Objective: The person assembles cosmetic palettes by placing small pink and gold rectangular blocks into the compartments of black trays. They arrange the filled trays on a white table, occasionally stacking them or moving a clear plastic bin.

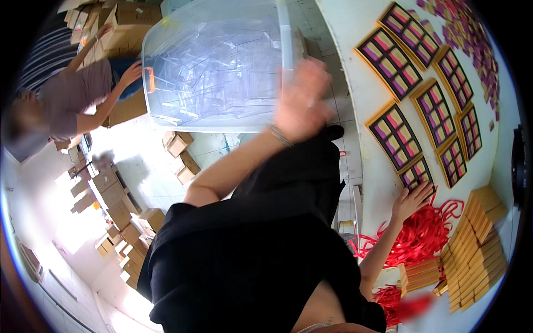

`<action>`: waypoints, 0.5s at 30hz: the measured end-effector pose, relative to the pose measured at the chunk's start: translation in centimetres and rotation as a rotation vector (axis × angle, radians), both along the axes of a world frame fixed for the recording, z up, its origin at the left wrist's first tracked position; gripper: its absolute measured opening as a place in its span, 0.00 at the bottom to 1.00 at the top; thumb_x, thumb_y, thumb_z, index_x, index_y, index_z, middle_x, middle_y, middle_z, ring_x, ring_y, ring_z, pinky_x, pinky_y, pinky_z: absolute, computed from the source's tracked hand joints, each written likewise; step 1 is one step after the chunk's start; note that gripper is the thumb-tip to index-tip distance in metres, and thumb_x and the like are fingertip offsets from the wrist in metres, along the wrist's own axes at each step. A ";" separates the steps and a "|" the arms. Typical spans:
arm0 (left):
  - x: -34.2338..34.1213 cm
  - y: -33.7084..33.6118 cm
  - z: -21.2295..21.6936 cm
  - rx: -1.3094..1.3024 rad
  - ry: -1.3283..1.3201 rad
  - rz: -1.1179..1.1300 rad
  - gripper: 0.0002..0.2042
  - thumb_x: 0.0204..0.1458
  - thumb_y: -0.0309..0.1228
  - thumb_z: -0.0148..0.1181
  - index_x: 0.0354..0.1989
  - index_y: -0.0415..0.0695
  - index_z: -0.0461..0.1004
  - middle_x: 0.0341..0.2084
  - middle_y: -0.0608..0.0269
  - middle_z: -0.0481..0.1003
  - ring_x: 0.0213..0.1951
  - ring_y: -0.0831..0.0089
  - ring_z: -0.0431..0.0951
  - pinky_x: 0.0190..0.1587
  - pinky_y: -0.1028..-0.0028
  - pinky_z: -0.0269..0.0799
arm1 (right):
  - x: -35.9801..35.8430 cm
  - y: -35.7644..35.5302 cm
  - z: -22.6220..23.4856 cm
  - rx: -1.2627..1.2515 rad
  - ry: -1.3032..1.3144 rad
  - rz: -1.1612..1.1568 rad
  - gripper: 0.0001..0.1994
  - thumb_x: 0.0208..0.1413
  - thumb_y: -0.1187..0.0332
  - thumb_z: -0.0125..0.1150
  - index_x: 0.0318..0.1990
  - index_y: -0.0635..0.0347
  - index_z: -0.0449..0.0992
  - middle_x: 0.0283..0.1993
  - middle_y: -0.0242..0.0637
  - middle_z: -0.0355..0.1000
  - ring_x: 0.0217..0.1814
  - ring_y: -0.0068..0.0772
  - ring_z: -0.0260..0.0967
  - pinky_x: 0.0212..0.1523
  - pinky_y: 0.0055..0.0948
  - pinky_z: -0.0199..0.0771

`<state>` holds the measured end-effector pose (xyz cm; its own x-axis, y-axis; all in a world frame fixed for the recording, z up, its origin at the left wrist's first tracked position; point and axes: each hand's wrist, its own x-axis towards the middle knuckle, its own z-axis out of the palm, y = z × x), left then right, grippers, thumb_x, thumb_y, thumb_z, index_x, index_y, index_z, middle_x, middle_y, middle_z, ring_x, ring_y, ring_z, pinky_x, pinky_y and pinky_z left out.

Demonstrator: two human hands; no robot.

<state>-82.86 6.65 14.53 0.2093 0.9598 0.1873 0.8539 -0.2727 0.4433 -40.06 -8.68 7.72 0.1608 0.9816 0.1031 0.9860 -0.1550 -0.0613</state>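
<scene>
My left hand [304,102] is raised beside the right rim of a large clear plastic bin [287,33], its fingers smeared by motion. Inside the bin lies a heap of transparent plastic pieces [222,72]. My right hand [412,202] reaches onto the white table, fingers stretched out over the near edge of a gold-edged box [416,173]. That box has a black grid with pink, purple and cream squares. Several similar boxes [388,64] lie beyond it. A tangle of red ribbon [422,236] sits just below my right hand.
Stacks of gold boxes [474,255] stand at the table's right. Small purple and gold pieces [472,44] are strewn at its far right. Another person [83,94] stands left of the bin with a hand near its orange handle [150,80]. Cardboard boxes [114,194] are piled at left.
</scene>
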 end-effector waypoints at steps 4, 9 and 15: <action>-20.9 3.1 -14.1 -0.333 0.142 0.723 0.29 0.52 0.41 0.62 0.60 0.42 0.63 0.61 0.47 0.64 0.61 0.55 0.66 0.57 0.56 0.66 | 0.7 0.2 0.1 -0.151 -0.054 0.069 0.36 0.65 0.39 0.23 0.74 0.49 0.46 0.77 0.43 0.41 0.78 0.50 0.37 0.71 0.61 0.35; -24.9 8.4 -24.1 -0.437 0.134 0.933 0.30 0.47 0.39 0.65 0.59 0.44 0.64 0.52 0.46 0.72 0.51 0.53 0.76 0.48 0.58 0.74 | 0.5 1.2 0.4 -0.171 -0.047 0.103 0.36 0.66 0.40 0.27 0.74 0.54 0.45 0.77 0.44 0.40 0.79 0.49 0.35 0.71 0.60 0.34; -29.7 5.7 -16.9 -0.351 0.278 0.734 0.14 0.54 0.28 0.51 0.49 0.55 0.75 0.40 0.60 0.80 0.39 0.59 0.81 0.37 0.63 0.76 | -4.6 3.7 6.6 0.029 0.084 0.037 0.39 0.62 0.50 0.51 0.72 0.62 0.45 0.75 0.50 0.45 0.77 0.54 0.39 0.73 0.50 0.38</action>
<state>-112.60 12.30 -2.38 -0.4928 0.8629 -0.1121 0.8505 0.5049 0.1474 -44.63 -4.94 14.28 0.1334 0.9838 0.1198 0.9822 -0.1151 -0.1482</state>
